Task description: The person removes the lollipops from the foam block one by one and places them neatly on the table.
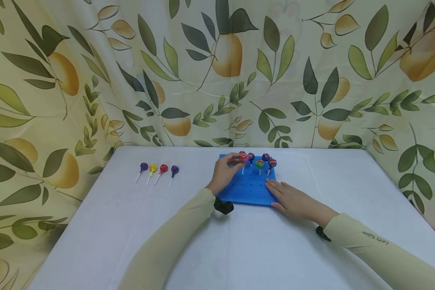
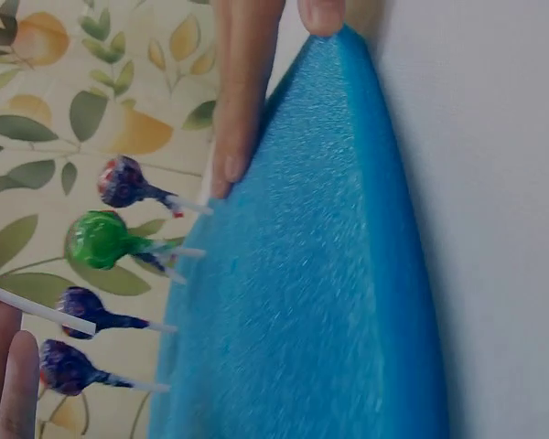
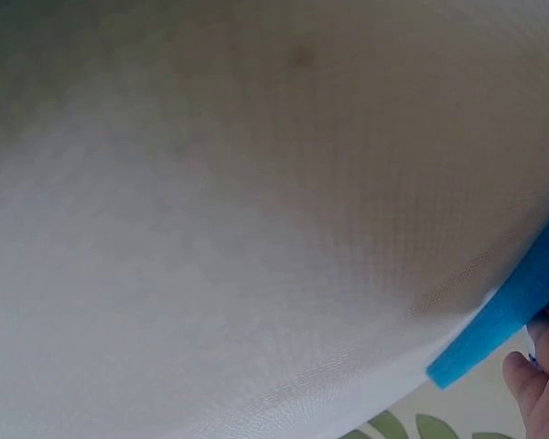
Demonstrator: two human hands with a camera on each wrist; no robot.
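Observation:
A pink-red lollipop (image 1: 243, 158) is pinched by its top in my left hand (image 1: 225, 171), above the back left of a blue foam board (image 1: 244, 193). Its white stick (image 2: 46, 312) points at the board, the lower end apart from it in the left wrist view. Several wrapped lollipops stand in the board's back part, among them a green one (image 1: 259, 164) and a dark blue one (image 1: 251, 157). With fingers extended, my right hand (image 1: 295, 201) rests on the board's right edge. Only part of that hand (image 3: 544, 375) shows in the right wrist view.
On the white table (image 1: 94, 233), left of the board, lie several more lollipops in a row: a purple one (image 1: 143, 166), a yellow one (image 1: 153, 168), a red one (image 1: 163, 168) and another purple one (image 1: 175, 170). A patterned curtain (image 1: 210, 100) hangs behind the table.

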